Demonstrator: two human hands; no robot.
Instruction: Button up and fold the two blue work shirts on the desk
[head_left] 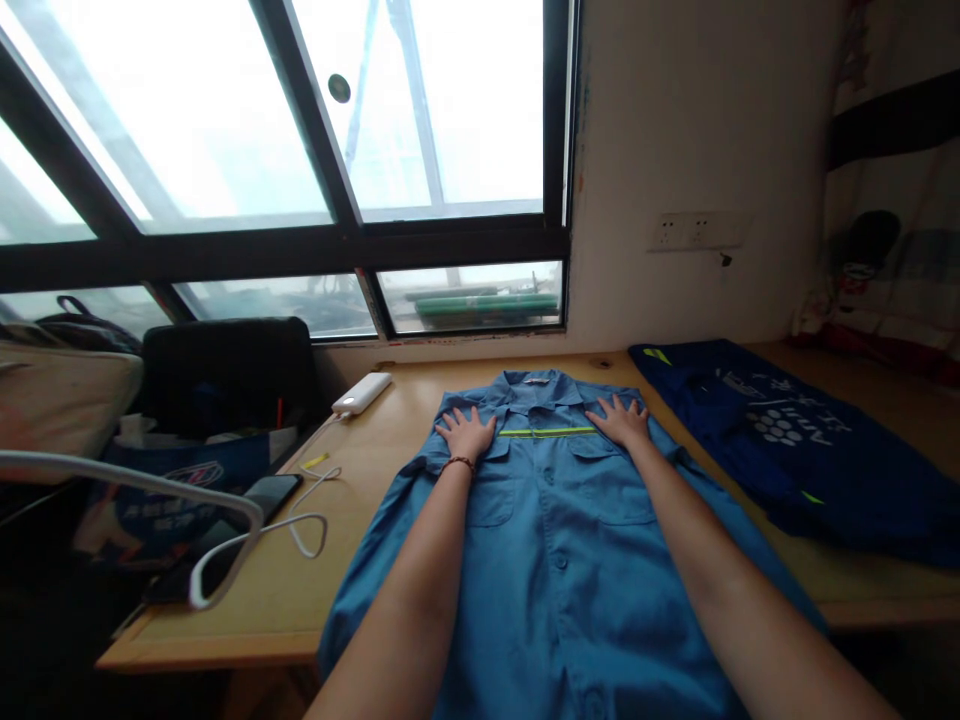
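Note:
A blue button-up work shirt (525,560) lies front side up on the wooden table (390,440), its collar toward the window and its lower part reaching past the near edge. A yellow-green reflective stripe (544,432) crosses its chest above two flap pockets. My left hand (468,434) rests flat with fingers spread on the shirt's left shoulder area, beside the stripe's end. On the opposite shoulder area, my right hand (621,420) also presses flat, fingers apart. Neither hand grips the cloth.
A dark blue garment with white print (780,425) lies at the right. To the left are a white power bank (363,394), its cable (322,520) and a phone (274,490). A black chair back (229,365) and bags stand beyond the table's left edge.

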